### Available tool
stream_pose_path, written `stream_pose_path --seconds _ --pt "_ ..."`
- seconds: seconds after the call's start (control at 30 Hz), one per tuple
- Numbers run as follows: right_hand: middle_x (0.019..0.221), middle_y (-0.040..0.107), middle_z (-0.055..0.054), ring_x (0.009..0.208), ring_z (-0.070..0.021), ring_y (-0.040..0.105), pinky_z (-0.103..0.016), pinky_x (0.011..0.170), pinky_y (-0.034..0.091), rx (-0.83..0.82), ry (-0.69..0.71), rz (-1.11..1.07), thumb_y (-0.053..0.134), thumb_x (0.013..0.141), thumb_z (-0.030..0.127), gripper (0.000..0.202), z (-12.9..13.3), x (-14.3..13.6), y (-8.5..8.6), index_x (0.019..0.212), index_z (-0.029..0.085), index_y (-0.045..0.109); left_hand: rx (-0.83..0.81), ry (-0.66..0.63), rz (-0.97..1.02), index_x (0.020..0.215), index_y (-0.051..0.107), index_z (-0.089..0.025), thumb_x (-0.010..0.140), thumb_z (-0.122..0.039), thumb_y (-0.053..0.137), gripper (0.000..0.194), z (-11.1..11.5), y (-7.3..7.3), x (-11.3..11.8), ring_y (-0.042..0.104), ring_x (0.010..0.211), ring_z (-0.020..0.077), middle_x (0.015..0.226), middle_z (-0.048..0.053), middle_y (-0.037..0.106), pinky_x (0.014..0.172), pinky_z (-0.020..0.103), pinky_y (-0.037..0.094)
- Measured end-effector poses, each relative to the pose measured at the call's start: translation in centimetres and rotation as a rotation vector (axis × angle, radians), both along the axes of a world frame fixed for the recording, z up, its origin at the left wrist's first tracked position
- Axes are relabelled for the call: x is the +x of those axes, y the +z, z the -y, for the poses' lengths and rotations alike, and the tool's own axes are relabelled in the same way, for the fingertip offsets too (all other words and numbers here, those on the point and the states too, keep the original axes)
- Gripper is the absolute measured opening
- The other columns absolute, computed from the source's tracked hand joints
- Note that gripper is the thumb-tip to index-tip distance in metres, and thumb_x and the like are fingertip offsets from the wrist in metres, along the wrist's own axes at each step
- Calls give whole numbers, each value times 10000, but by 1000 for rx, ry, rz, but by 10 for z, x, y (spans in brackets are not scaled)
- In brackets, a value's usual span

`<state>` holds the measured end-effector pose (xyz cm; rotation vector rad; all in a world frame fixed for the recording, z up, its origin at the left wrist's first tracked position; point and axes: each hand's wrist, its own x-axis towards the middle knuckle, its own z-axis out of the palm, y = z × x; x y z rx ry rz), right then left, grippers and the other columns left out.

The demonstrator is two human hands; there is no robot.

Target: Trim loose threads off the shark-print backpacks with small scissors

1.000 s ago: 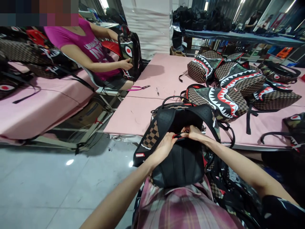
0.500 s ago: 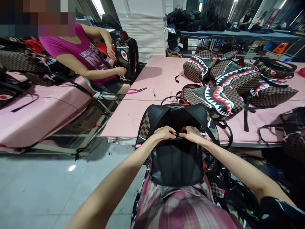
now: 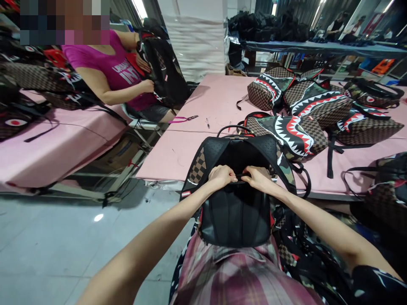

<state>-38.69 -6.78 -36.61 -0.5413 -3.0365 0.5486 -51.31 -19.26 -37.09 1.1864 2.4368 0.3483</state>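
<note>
A black backpack with brown checkered and camouflage sides leans upright between my lap and the table edge, its padded back panel facing me. Its shoulder straps arch away at the top. Near the middle of the back, my left hand pinches a narrow black strap. My right hand pinches the same strap a short way to the right, so a small length shows between my fingertips. What lies behind my fingers is hidden in the dark fold.
Several shark-mouth backpacks lie on the pink table. Pink-handled pliers lie at its left edge. At left, a co-worker holds another backpack. More bags are heaped below on my right.
My hands keep their pinch on the strap, with slightly more of it showing between them. The co-worker's backpack has turned and tilted. The view has shifted slightly.
</note>
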Motion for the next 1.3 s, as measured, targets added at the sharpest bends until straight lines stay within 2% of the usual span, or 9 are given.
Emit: stream_pose_path --seconds 0.1,0.27,0.37,0.47,0.63,0.73,0.93,1.13,1.3 --pt "917 672 -21 818 -163 607 -232 626 348 -5 -12 -86 526 804 312 192 -5 5 4 942 206 607 20 -23 -53 769 717 -288 715 -373 587 165 3 0 2 627 738 177 701 3 691 629 242 391" --pt "890 676 -24 812 -159 604 -225 630 349 -57 -68 -91 551 794 298 176 -12 8 6 929 198 607 64 -134 -121 842 702 -305 778 -339 521 195 8 0 5 623 810 201 785 8 697 679 265 392" --pt "876 672 -16 805 -152 602 -220 638 354 -115 -100 -107 559 793 289 166 -10 10 7 925 200 605 72 -187 -130 1003 660 -312 811 -310 482 261 12 -1 4 627 808 199 836 12 700 673 263 396" --pt "903 663 -18 824 -146 595 -217 657 362 -169 -108 -135 556 797 272 158 -5 14 7 930 197 595 87 -314 -125 1126 597 -340 836 -295 461 324 16 1 2 621 864 187 962 4 690 688 250 400" --pt "936 647 -37 851 -145 586 -226 691 369 -217 -117 -138 540 810 249 163 2 19 3 953 181 578 26 -477 -120 922 688 -267 807 -223 472 249 12 6 -1 613 831 181 868 32 680 688 240 404" --pt "921 644 -39 845 -145 582 -227 693 368 -237 -117 -148 543 809 245 157 3 20 0 945 175 576 -4 -522 -139 805 675 -213 808 -205 444 232 6 7 2 610 796 193 820 58 664 688 260 410" --pt "863 636 -21 806 -144 576 -231 688 373 -313 -153 -174 532 808 255 146 2 25 -2 930 183 569 17 -392 -147 894 593 -164 856 -210 349 251 8 2 11 619 773 223 833 97 649 703 313 421" --pt "943 618 -30 831 -151 569 -249 734 398 -404 -200 -148 525 796 255 148 7 21 -3 924 185 554 66 -97 -76 870 550 -168 781 -152 402 173 17 -5 12 626 726 213 758 73 650 670 296 428" --pt "935 619 -34 830 -159 568 -265 754 402 -423 -211 -115 525 790 259 194 9 16 -2 965 180 551 141 83 77 879 529 -169 807 -140 363 183 22 -5 8 628 631 130 676 20 647 612 218 449"
